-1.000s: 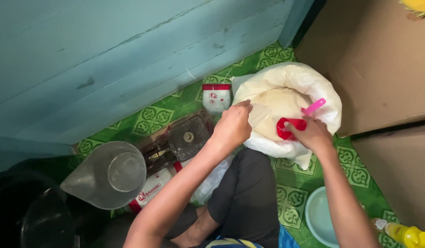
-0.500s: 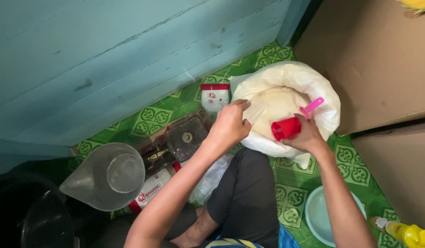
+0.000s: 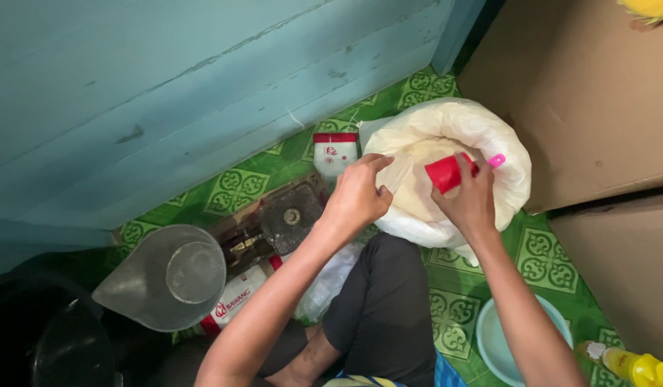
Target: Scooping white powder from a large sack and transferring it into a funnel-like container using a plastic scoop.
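A large white sack (image 3: 489,136) of pale grain stands open on the green patterned floor by the blue wooden wall. My right hand (image 3: 466,204) grips a red scoop cup (image 3: 446,172) with a pink handle, held just over the grain inside the sack. My left hand (image 3: 356,197) pinches the sack's near left rim and holds it open. My knee in dark trousers lies below both hands.
A clear plastic jug (image 3: 166,276) sits at the left, beside a dark container (image 3: 288,215) and a red-and-white packet (image 3: 231,304). A small red-and-white packet (image 3: 335,152) leans by the wall. A pale blue bowl (image 3: 503,340) and yellow bottle (image 3: 632,365) lie at lower right. Cardboard boxes (image 3: 589,86) stand at the right.
My right hand has lifted the red scoop slightly and drawn it toward the sack's near side. My left hand stays on the rim.
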